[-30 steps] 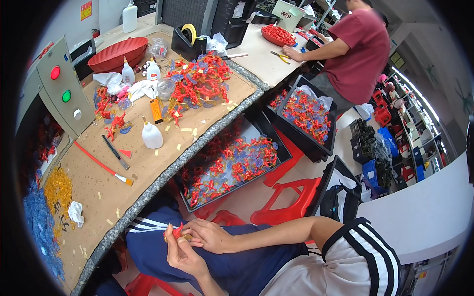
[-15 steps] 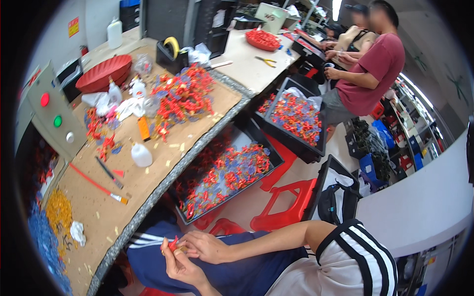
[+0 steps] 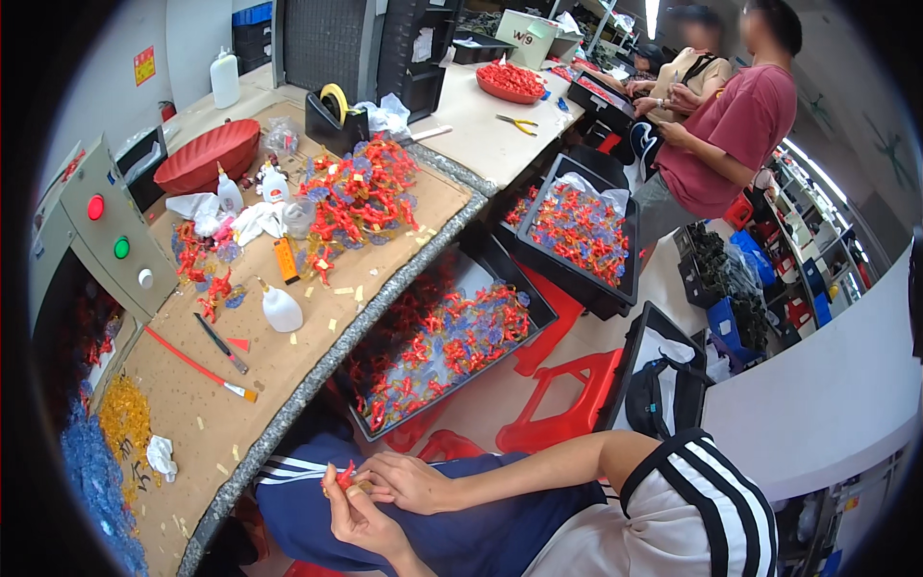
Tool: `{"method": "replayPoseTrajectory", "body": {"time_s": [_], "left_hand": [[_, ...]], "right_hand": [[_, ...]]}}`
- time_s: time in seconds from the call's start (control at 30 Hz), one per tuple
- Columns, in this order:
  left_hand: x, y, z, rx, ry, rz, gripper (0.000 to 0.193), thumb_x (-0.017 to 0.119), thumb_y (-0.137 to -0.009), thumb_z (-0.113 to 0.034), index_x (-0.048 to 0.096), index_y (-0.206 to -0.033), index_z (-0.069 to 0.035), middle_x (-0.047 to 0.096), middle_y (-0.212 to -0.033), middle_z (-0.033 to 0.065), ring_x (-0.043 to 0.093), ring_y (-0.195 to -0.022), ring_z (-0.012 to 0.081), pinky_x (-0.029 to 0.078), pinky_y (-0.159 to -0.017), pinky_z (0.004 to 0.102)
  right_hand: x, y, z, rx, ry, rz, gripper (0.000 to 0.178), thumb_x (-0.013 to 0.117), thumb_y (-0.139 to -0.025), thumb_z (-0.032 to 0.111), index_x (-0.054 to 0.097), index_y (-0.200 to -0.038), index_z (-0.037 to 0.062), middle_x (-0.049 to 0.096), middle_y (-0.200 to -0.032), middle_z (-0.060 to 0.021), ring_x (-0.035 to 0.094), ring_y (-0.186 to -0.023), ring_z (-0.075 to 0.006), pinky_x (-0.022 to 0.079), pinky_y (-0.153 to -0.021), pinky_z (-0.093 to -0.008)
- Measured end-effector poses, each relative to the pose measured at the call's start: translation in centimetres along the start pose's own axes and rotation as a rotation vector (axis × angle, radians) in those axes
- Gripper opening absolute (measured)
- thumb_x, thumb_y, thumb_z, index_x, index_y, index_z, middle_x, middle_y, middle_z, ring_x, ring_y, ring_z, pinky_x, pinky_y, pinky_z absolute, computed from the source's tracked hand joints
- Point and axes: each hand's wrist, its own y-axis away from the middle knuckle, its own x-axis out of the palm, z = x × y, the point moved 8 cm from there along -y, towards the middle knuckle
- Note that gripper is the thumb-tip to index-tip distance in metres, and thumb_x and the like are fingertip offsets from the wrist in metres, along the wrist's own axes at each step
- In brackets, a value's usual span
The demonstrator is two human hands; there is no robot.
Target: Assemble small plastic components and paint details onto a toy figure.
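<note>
Probably for easy reach, our red-handled brush (image 3: 229, 386) and white squeeze bottle (image 3: 282, 310) rest on the worktop (image 3: 274, 375). Over our lap (image 3: 298, 502), our left hand (image 3: 370, 524) pinches a red figurine (image 3: 345, 475), seemingly to steady it, its visible end pointing up, long axis leaning slightly right. Alongside curls our right hand (image 3: 411, 483), its grip hidden.

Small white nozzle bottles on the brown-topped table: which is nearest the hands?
The bottle between the orange pack and the speckled table edge; the other two bottles are farther back, by the crumpled white material.
</note>
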Motion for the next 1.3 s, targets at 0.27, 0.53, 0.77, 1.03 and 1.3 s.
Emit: {"method": "replayPoseTrajectory", "body": {"time_s": [0.27, 0.53, 0.77, 1.03, 1.3], "left_hand": [[0.0, -0.3, -0.2, -0.001, 0.004, 0.022, 0.039, 0.041, -0.096, 0.0, 0.048, -0.133, 0.006, 0.062, -0.081, 0.0108, 0.054, -0.053, 0.0079, 0.044, -0.047, 0.0178], [-0.1, -0.2, 0.2, -0.004, -0.002, -0.024, 0.039, 0.042, -0.093, -0.001, 0.051, -0.129, 0.008, 0.063, -0.078, 0.0126, 0.055, -0.051, 0.0096, 0.044, -0.046, 0.0195], [-0.2, -0.2, 0.3, 0.016, -0.035, 0.004, 0.039, 0.041, -0.095, 0.0, 0.049, -0.133, 0.005, 0.064, -0.083, 0.0124, 0.054, -0.053, 0.0081, 0.045, -0.047, 0.0184], [-0.1, -0.1, 0.6, -0.01, -0.022, -0.004, 0.039, 0.041, -0.095, 0.0, 0.049, -0.134, 0.005, 0.063, -0.082, 0.0115, 0.053, -0.053, 0.0074, 0.044, -0.048, 0.0182], [-0.9, 0.0, 1.7, -0.013, -0.117, -0.039, 0.038, 0.044, -0.097, -0.006, 0.05, -0.135, 0.002, 0.061, -0.078, 0.0076, 0.046, -0.053, 0.006, 0.038, -0.048, 0.0186]], "right_hand": [[0.0, -0.2, 0.5, -0.078, 0.006, -0.003, 0.028, 0.062, -0.079, 0.011, 0.059, -0.105, 0.0008, 0.06, -0.093, -0.0142, 0.061, -0.089, -0.0331, 0.05, -0.073, -0.041], [0.2, -0.1, -0.5, 0.02, 0.017, 0.018, 0.029, 0.06, -0.078, 0.01, 0.058, -0.106, 0.0015, 0.06, -0.096, -0.0134, 0.06, -0.092, -0.0329, 0.05, -0.076, -0.041], [0.3, 0.0, -0.5, 0.041, 0.005, 0.025, 0.026, 0.06, -0.081, 0.013, 0.058, -0.105, 0.0024, 0.06, -0.096, -0.0122, 0.06, -0.091, -0.0317, 0.05, -0.075, -0.0406], [0.0, 0.1, -0.4, 0.021, 0.007, -0.003, 0.025, 0.059, -0.083, 0.013, 0.058, -0.105, 0.0024, 0.06, -0.097, -0.0134, 0.061, -0.092, -0.0315, 0.05, -0.074, -0.0405], [0.2, 0.2, -0.1, 0.028, 0.035, 0.018, 0.029, 0.057, -0.081, 0.012, 0.056, -0.108, 0.002, 0.059, -0.096, -0.0141, 0.059, -0.095, -0.0335, 0.049, -0.078, -0.0416]]}}
